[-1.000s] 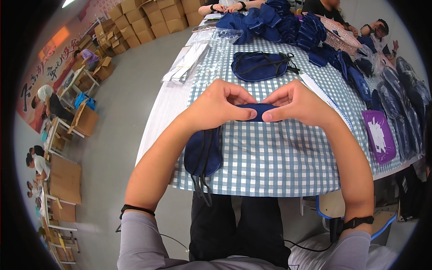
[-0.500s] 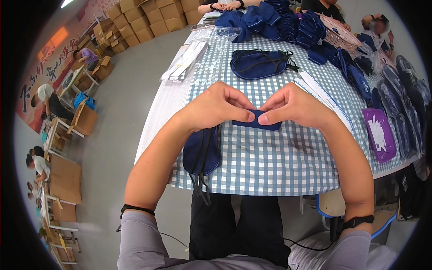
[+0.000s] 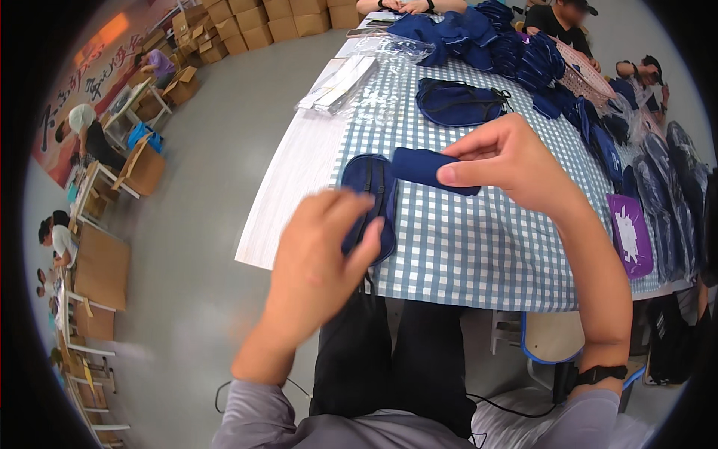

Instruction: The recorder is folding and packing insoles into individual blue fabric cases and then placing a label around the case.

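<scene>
My right hand (image 3: 508,161) pinches a folded navy blue cloth piece (image 3: 426,170) between thumb and fingers, holding it over the checked tablecloth. My left hand (image 3: 318,251), somewhat blurred, hovers with thumb and fingers apart and nothing visible in it. Beneath and beside its fingertips lies a navy eye mask (image 3: 385,224) with black straps, near the left side of the cloth; my hand hides part of it. Farther off on the table lie more navy eye masks (image 3: 460,105) with black straps.
A heap of navy cloth pieces (image 3: 479,37) covers the far end, beside a pink basket (image 3: 580,71). White strips in clear plastic (image 3: 340,82) lie at the far left. A purple tray (image 3: 632,236) and bagged navy items (image 3: 662,202) line the right. Other people sit around the table.
My left hand has let go of the folded cloth and moved down and left toward the eye mask. My right hand alone keeps the cloth. The whole view has shifted.
</scene>
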Demonstrator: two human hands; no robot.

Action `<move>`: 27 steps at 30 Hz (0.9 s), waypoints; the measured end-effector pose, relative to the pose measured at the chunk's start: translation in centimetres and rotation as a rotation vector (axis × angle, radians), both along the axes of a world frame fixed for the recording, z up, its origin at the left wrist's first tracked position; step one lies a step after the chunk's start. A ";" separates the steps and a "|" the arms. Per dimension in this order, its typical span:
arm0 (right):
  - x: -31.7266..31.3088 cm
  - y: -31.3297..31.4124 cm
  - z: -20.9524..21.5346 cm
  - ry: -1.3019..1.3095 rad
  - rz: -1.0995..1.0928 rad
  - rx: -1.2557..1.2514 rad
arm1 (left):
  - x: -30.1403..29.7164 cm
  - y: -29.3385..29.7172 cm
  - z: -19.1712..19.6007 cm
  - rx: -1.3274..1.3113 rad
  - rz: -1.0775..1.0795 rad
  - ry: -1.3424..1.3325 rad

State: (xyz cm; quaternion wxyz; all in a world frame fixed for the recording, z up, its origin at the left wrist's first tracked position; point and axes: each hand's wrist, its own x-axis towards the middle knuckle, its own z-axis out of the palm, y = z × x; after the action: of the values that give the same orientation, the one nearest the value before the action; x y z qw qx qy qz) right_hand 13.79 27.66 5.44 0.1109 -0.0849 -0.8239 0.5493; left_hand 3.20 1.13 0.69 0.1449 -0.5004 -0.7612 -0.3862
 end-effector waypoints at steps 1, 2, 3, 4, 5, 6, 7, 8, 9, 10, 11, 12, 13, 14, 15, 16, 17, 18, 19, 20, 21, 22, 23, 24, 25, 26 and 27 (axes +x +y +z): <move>-0.9 -1.2 -0.1 -0.006 0.014 0.005 | 1.1 -1.4 -1.3 -0.066 0.062 0.007; -1.6 -2.7 0.0 -0.001 0.042 0.004 | 1.9 -2.3 -2.6 -0.083 0.072 -0.030; -2.8 -4.1 -0.3 0.006 0.090 -0.008 | 2.6 -3.1 -3.8 -0.111 0.100 -0.066; -3.8 -5.0 -1.3 0.007 0.103 -0.027 | 3.0 -3.4 -4.9 -0.087 0.117 -0.052; -4.3 -5.2 -2.4 0.004 0.110 -0.023 | 3.4 -3.4 -5.8 -0.065 0.133 -0.039; -5.2 -5.8 -3.5 -0.020 0.134 -0.043 | 3.6 -3.4 -6.5 -0.021 0.140 -0.024; -5.8 -6.4 -4.2 -0.044 0.156 -0.064 | 3.9 -3.5 -6.5 -0.021 0.144 -0.018; -5.7 -6.7 -4.6 -0.103 0.142 -0.057 | 4.2 -3.6 -6.6 -0.029 0.153 0.005; -5.6 -6.8 -5.0 -0.107 0.160 -0.065 | 4.5 -3.7 -6.9 -0.040 0.167 0.026; -5.4 -6.7 -5.4 -0.124 0.144 -0.036 | 4.6 -3.7 -7.1 -0.050 0.182 0.021; -5.3 -6.7 -5.8 -0.140 0.126 -0.005 | 4.6 -3.6 -7.3 -0.042 0.176 0.040; -4.9 -6.9 -5.4 -0.152 0.124 -0.050 | 4.6 -3.6 -7.5 -0.032 0.165 0.055; -4.7 -7.1 -5.3 -0.161 0.133 -0.056 | 4.5 -3.7 -7.6 -0.040 0.173 0.047; -4.5 -7.2 -5.3 -0.153 0.139 -0.071 | 4.5 -3.8 -7.7 -0.033 0.175 0.064; -4.3 -7.3 -5.3 -0.144 0.142 -0.083 | 4.5 -3.8 -7.9 -0.023 0.174 0.082; -4.0 -7.6 -5.2 -0.136 0.144 -0.086 | 4.4 -3.7 -8.0 -0.027 0.177 0.076; -3.9 -7.8 -5.0 -0.141 0.147 -0.089 | 4.4 -3.7 -8.0 -0.024 0.181 0.082; -3.6 -8.0 -4.9 -0.139 0.167 -0.076 | 4.5 -3.7 -8.0 -0.023 0.181 0.087; -3.5 -8.1 -4.8 -0.136 0.188 -0.064 | 4.5 -3.7 -7.9 -0.026 0.181 0.081; -3.5 -8.2 -4.7 -0.141 0.188 -0.067 | 4.6 -3.7 -7.8 -0.029 0.189 0.077; -3.5 -8.3 -4.7 -0.176 0.185 -0.058 | 4.7 -3.7 -7.8 -0.031 0.194 0.074; -3.4 -8.3 -4.7 -0.211 0.182 -0.049 | 4.7 -3.6 -8.0 -0.032 0.192 0.068; -3.4 -8.3 -4.8 -0.216 0.179 -0.051 | 4.8 -3.6 -8.1 -0.020 0.198 0.081; -3.4 -8.2 -4.9 -0.215 0.182 -0.032 | 4.8 -3.6 -8.2 -0.008 0.206 0.095; -3.4 -8.2 -4.9 -0.214 0.185 -0.013 | 4.9 -3.6 -8.3 -0.009 0.204 0.091; -3.5 -8.2 -5.0 -0.217 0.183 -0.014 | 5.0 -3.6 -8.4 -0.004 0.202 0.073; -3.5 -8.2 -5.1 -0.200 0.194 -0.032 | 5.1 -3.7 -8.5 0.001 0.200 0.055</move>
State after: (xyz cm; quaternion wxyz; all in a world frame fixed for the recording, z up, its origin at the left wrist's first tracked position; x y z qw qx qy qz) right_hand 10.25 19.44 0.37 -0.0268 -0.0612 -0.8263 0.5593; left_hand 8.27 -2.57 -7.80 0.2036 -0.4323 -0.8030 -0.3562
